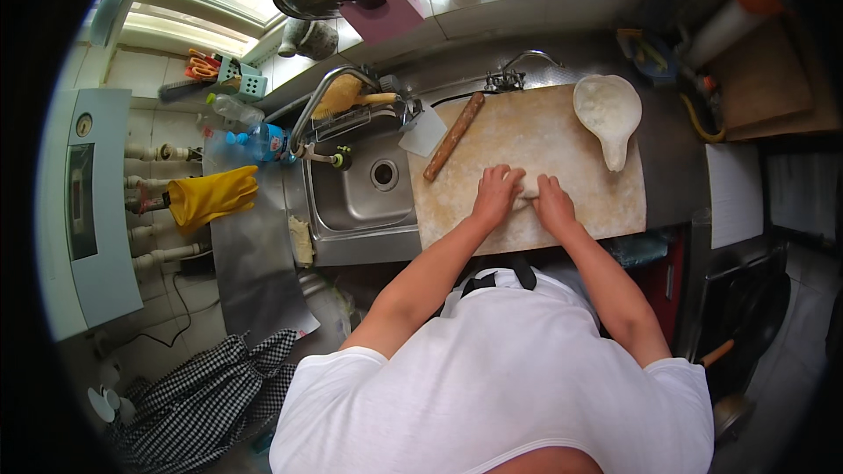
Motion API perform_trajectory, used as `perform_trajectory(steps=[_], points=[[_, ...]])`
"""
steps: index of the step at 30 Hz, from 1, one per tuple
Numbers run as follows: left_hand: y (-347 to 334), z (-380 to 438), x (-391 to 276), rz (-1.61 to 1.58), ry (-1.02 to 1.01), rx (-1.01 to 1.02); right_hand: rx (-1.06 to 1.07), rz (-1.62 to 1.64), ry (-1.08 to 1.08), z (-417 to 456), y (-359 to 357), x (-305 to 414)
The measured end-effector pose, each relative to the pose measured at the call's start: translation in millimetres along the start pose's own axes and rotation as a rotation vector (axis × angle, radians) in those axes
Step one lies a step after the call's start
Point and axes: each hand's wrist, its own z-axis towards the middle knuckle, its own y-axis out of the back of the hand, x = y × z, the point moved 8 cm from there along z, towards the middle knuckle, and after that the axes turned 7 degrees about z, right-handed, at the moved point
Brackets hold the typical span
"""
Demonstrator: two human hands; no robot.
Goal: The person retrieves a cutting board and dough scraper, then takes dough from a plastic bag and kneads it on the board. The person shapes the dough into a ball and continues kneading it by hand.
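Both my hands meet on a piece of pale dough (pixel 525 196) lying on a floured wooden board (pixel 441 214). My left hand (pixel 498 194) grips the dough from the left side, fingers curled over it. From the right, my right hand (pixel 553 203) grips the same dough; the fingers hide much of it. A wooden rolling pin (pixel 454 136) lies slanted at the board's upper left. Beside it is a white flat scraper or card (pixel 425 131), reaching past the board's edge. A white scoop-shaped bowl (pixel 607 112) with flour inside rests at the board's upper right.
Left of the board is a steel sink (pixel 359 194) with a curved faucet (pixel 316 102) over it. Yellow rubber gloves (pixel 211 197) hang by pipes further left, near a blue-labelled plastic bottle (pixel 267 143). A second faucet (pixel 514 72) stands behind the board. A wok (pixel 767 316) sits at the lower right.
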Motion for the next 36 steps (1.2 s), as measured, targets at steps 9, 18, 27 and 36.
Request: perform_trajectory(steps=[9, 18, 27, 36], points=[[4, 5, 29, -0.332, 0.207, 0.089, -0.083, 0.086, 0.072, 14, 26, 53], [11, -5, 1, -0.113, -0.025, 0.005, -0.095, 0.415, 0.165, -5, 3, 7], [-10, 11, 34, -0.453, 0.604, -0.005, -0.194, 0.047, 0.292, 34, 33, 61], [16, -1, 13, -0.141, 0.05, -0.04, -0.162, 0.322, 0.176, 5, 14, 23]])
